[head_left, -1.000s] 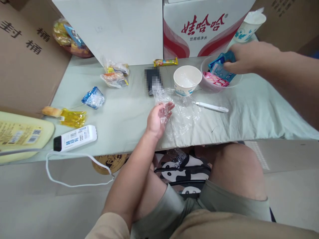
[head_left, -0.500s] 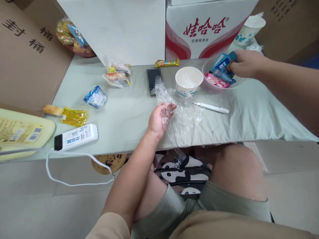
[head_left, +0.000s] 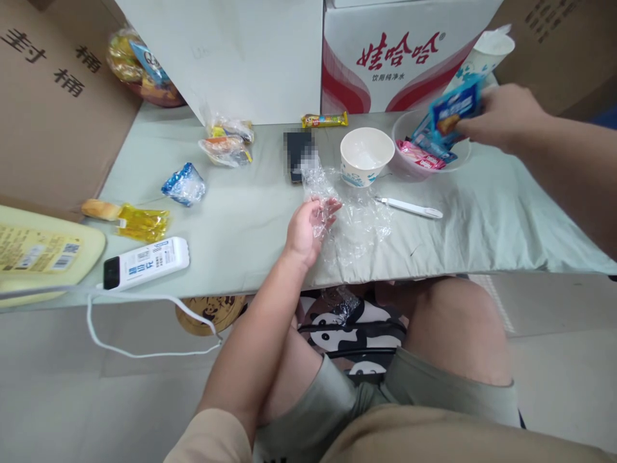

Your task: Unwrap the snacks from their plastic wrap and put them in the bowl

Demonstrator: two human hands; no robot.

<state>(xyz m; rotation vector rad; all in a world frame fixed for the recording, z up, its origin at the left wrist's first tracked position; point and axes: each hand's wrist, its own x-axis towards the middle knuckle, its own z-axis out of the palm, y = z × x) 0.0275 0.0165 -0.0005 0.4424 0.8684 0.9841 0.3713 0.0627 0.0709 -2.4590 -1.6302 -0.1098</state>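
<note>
My right hand [head_left: 506,116] pinches a blue snack packet [head_left: 454,112] above the clear plastic bowl [head_left: 465,157]. More blue packets and pink packets [head_left: 421,156] lie inside that bowl. On the table, my left hand [head_left: 311,228] has loosely curled fingers around crumpled clear plastic film [head_left: 359,222], which spreads out to its right. Just beyond the film stands a white paper bowl [head_left: 366,157] with something clear in it. A white-handled peeler-like tool [head_left: 409,207] lies right of the film. Behind the left hand is a dark, partly blurred-out object [head_left: 296,154].
A yellow snack stick [head_left: 324,120] lies before the white carton [head_left: 376,71]. Wrapped snacks [head_left: 225,149], a blue wrapper [head_left: 184,184], a yellow wrapper [head_left: 143,222], a white box-shaped device [head_left: 147,263] and a pale yellow jug [head_left: 48,251] are on the left. A paper cup [head_left: 486,54] leans at back right.
My right hand has lifted the blue packet up and slightly right, out of the plastic bowl. My left hand stays in place at the plastic film.
</note>
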